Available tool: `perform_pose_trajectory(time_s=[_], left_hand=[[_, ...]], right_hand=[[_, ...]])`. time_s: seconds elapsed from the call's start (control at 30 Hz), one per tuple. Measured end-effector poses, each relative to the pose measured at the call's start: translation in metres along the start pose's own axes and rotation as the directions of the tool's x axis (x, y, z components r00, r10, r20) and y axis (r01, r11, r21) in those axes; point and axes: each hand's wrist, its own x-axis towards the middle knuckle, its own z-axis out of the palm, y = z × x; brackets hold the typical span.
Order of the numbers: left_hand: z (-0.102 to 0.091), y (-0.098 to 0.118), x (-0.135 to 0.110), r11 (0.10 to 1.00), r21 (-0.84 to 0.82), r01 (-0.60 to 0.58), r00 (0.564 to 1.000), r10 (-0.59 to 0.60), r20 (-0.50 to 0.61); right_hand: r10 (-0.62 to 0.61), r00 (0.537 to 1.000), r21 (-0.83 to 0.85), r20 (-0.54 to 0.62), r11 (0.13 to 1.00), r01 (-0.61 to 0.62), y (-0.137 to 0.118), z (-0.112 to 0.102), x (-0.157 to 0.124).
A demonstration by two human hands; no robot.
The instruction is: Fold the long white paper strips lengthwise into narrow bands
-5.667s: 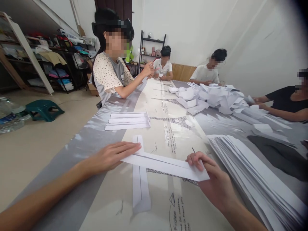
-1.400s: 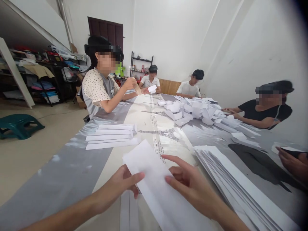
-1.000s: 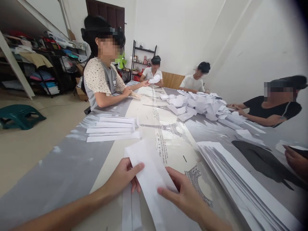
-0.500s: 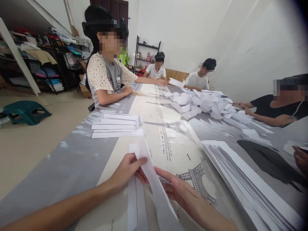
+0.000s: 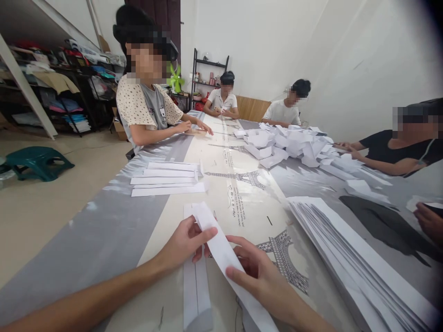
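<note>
A person at the near end of a long desk (image 5: 114, 230) holds a white paper strip (image 5: 221, 249) off its surface with both bare hands. The left hand (image 5: 183, 242) has thumb and fingers pinched on the strip's far end, while the right hand (image 5: 263, 276) is curled around its middle, thumb over and fingers under. The strip's long axis runs on a slant, from the left fingers down and across past the right fingers toward the near edge. The left hand is the nearer to its tip. Directly beneath both hands a folded strip (image 5: 195, 281) lies flat, pointing straight away from the person. Just right of the right fingers stands a thick fanned stack of white sheets (image 5: 349, 249). Ahead and left of the left fingers lies a small pile of strips (image 5: 166, 177) set crosswise. The desk cover carries Eiffel Tower drawings (image 5: 249, 176) with lines of script beside them, too small to read. Farther off sits a heap of folded papers (image 5: 290, 145). Around it are co-workers, the closest a person in a spotted top (image 5: 145, 106). A green stool (image 5: 38, 161) stands on the floor, well off to the left.
</note>
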Motion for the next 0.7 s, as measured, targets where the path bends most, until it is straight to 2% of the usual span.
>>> perform_pose_trajectory(time_s=[0.1, 0.27, 0.37, 0.53, 0.7], left_hand=[[0.001, -0.003, 0.001, 1.0, 0.025, 0.0, 0.996, 0.002, -0.086], [-0.007, -0.004, 0.005, 0.987, -0.16, -0.001, 0.993, -0.018, -0.119], [-0.009, -0.004, 0.004, 0.984, -0.18, 0.003, 0.983, -0.036, -0.18], [-0.009, -0.001, 0.001, 0.993, -0.115, -0.007, 0.993, -0.007, -0.119], [-0.022, 0.016, 0.002, 0.995, -0.035, -0.095, 0.987, 0.089, -0.131]], right_hand=[[0.025, 1.0, 0.013, -0.014, 1.0, -0.025, -0.002, 0.0, -0.001], [0.086, 0.992, 0.105, 0.087, 0.99, -0.095, -0.013, -0.007, -0.001], [0.139, 0.984, 0.098, 0.108, 0.984, -0.15, -0.018, -0.014, -0.002], [0.169, 0.976, 0.071, 0.135, 0.981, -0.18, -0.019, -0.028, -0.001], [0.114, 0.98, -0.032, 0.162, 0.993, -0.11, -0.023, -0.044, -0.002]])
